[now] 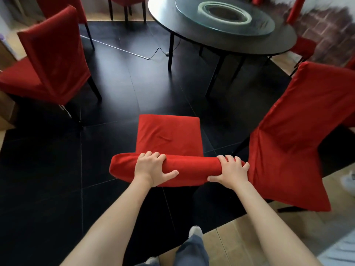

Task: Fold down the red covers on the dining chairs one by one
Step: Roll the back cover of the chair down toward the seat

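Gripping the rolled red cover (190, 167) crosswise, I clench left hand (151, 167) and right hand (231, 172) near its ends; seat (169, 135) lies beyond.

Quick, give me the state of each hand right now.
Left hand: gripping the rolled red cover on the chair back.
Right hand: gripping the same cover at its right end.

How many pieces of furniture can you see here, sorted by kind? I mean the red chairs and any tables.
Red-covered chairs: 6, counting the chair both hands grip and partly cut-off ones at the frame edges.
Round dark tables: 1
Glass turntables on it: 1
Total: 8
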